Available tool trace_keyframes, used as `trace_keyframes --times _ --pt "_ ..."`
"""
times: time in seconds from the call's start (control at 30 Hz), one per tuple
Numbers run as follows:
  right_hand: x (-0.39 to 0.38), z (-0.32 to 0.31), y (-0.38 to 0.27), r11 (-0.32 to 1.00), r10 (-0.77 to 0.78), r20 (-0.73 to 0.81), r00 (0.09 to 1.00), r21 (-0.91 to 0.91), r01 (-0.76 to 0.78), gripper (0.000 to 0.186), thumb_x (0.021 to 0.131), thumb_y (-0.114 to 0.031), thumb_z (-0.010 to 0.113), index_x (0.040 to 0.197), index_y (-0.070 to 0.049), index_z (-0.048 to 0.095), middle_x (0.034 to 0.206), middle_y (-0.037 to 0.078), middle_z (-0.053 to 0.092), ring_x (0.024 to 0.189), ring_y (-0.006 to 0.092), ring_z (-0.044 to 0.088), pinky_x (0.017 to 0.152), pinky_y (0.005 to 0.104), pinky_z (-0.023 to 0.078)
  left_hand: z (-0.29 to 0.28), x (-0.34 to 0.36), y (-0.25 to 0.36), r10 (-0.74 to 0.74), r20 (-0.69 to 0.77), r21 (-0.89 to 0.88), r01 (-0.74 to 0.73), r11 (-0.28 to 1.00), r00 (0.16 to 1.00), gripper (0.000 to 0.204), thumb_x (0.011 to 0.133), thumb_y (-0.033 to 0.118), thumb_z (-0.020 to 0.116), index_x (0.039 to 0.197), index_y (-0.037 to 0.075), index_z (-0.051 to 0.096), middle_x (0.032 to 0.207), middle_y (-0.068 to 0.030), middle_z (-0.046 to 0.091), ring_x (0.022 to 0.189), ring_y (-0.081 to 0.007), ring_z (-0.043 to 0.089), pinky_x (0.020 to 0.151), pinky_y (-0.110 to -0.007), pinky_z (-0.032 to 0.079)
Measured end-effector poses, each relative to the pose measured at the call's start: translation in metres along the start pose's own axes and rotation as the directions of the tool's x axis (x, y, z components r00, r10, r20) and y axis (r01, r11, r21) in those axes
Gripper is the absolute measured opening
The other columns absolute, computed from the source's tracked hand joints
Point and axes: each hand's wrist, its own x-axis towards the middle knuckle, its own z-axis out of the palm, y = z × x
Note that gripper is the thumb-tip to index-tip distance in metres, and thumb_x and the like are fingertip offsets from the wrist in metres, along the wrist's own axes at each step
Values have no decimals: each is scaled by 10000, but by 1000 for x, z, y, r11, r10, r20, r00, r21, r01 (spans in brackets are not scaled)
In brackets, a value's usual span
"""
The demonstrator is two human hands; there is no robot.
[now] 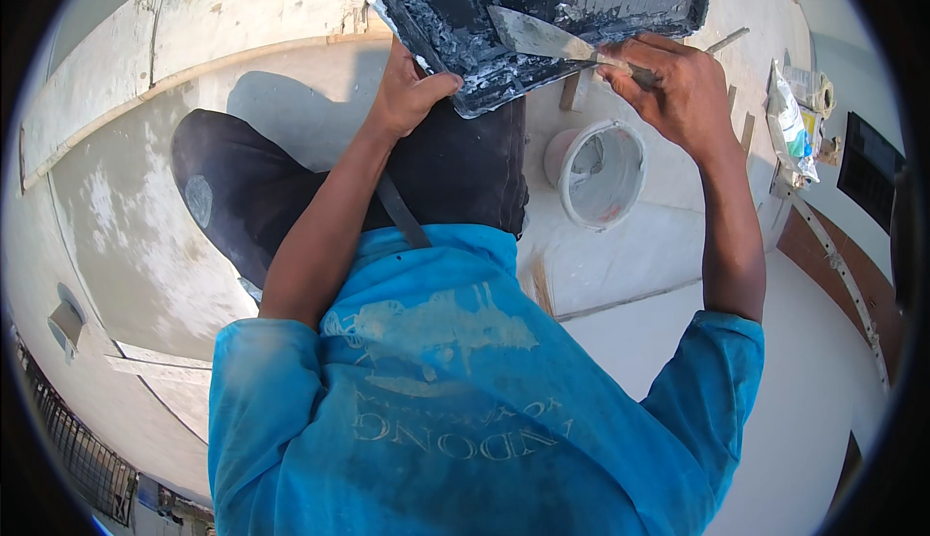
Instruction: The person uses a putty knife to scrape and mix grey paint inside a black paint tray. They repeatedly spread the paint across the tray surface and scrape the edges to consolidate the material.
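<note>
Left hand grips crusted black tray by near-left corner, fingers partly hidden; right hand curled around flat, smeared scraper.

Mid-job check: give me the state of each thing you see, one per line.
Black tray: smeared with whitish residue, held at its near-left corner.
Putty knife: blade over the tray, residue-coated; contact unclear.
Left hand: gripping the tray.
Right hand: closed around the knife's handle.
Bucket: open, upright, grey residue inside.
Blue shirt: pale-stained.
Dark trousers: pale patch at left knee.
</note>
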Motion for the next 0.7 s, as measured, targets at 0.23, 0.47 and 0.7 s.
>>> trace_keyframes --times 0.23,0.47,0.7 --pt "-7 5 3 999 45 -44 998 9 -45 158 816 -217 770 967 -175 750 822 0 677 709 241 677 594 369 523 -10 4 0 -37 15 4 37 999 999 773 753 14 705 1443 34 358 1268 -96 606 1154 -193 607 1031 -357 476" --pt "-8 11 0 993 116 -14 993 -36 -116 222 869 -263 760 1066 -159 762 903 23 714 699 217 703 597 340 539 -16 8 0 -96 31 7 96 995 995 687 769 -9 665 1404 10 403 1192 -104 643 1072 -191 644 960 -338 516" --pt "5 33 8 1000 -2 2 1000 -18 2 246 877 -287 751 1094 -174 778 886 27 713 686 240 691 614 340 547 -20 11 2 -107 95 8 107 994 990 710 786 15 644 1448 29 387 1140 -90 665 958 -147 661 848 -309 546"
